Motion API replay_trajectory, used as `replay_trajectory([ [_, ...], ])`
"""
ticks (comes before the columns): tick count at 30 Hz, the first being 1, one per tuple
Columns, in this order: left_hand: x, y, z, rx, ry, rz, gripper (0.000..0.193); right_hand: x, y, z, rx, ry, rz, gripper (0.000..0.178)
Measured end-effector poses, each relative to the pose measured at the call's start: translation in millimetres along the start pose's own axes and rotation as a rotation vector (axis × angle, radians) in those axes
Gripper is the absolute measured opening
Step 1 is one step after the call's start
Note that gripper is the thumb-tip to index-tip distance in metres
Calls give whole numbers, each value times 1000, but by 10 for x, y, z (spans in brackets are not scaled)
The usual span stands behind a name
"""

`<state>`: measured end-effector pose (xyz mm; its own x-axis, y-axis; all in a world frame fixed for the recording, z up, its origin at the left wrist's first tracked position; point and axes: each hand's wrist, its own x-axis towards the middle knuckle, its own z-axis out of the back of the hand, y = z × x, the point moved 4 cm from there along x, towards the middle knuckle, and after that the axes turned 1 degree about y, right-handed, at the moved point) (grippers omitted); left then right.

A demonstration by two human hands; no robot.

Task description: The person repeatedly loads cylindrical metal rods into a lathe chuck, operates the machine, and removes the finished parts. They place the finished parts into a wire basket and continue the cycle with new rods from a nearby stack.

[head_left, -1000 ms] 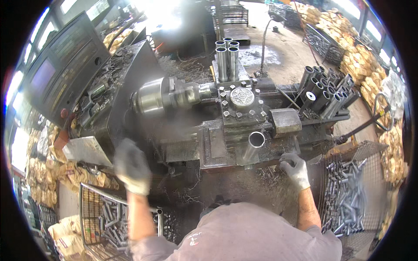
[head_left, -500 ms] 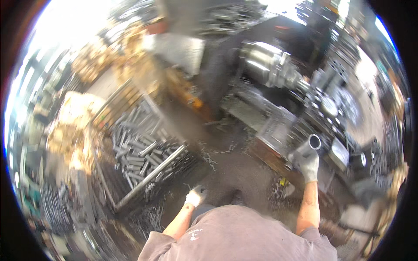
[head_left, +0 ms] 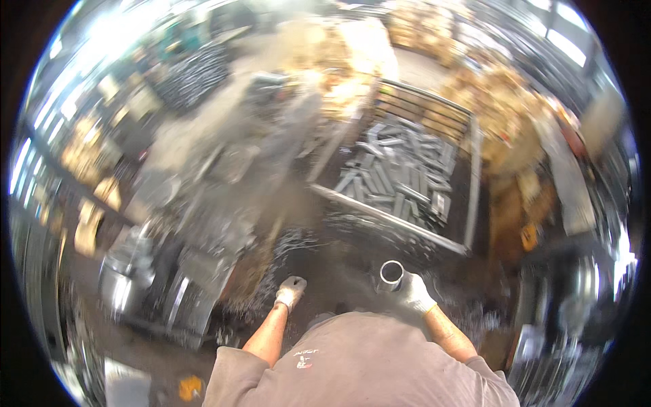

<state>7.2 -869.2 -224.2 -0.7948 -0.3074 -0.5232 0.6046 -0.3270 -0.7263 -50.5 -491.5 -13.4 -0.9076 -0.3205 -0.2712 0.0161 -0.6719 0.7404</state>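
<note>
My right hand, in a pale work glove, is wrapped round a short metal tube. The tube's round hollow end faces up, and the hand grips its right side in front of my body. On the left, my gloved left hand hangs low over the dark floor with its fingers curled in. I see nothing in it, though motion blurs the fingers. A metal-framed crate stands ahead of the tube, with many loose grey metal tubes piled inside. The tube in my hand is apart from the crate.
Machinery with shiny metal parts stands at the left, and another machine is at the right edge. Yellowish heaps lie behind the crate. Metal shavings are scattered on the dark floor.
My view has swung left, so the crate now sits right of centre. My right hand has carried the tube away from the machine to in front of my body. My left hand stays low.
</note>
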Motion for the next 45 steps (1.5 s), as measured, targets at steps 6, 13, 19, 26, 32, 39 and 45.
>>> replay_trajectory([
  [6, -642, 1287, 720, -622, -397, 292, 39, 1029, 1171, -741, -285, 392, 406, 47],
  [13, -2335, 3278, -31, -1719, -1235, 571, 64, 1891, 2621, -1556, -91, 512, 791, 48],
  [19, -3419, 2622, 448, -403, -1932, 1429, 62, 2700, 3400, -2232, -116, 756, 818, 49],
  [26, -3654, 1902, 1491, 38, -2203, 843, 41, 3177, 3564, -2076, -410, 790, 1259, 50],
  [32, -4170, 3175, 1049, -856, -2160, 479, 39, 3044, 5168, -1413, 78, 1024, 1484, 24],
  [39, -2455, 3083, 387, -1301, -1862, 289, 27, 2567, 6400, -2912, -685, 1033, 1658, 50],
  [45, -1492, 1509, 839, -1173, -1506, 212, 32, 3275, 6194, -4562, -1075, 1472, 1240, 50],
])
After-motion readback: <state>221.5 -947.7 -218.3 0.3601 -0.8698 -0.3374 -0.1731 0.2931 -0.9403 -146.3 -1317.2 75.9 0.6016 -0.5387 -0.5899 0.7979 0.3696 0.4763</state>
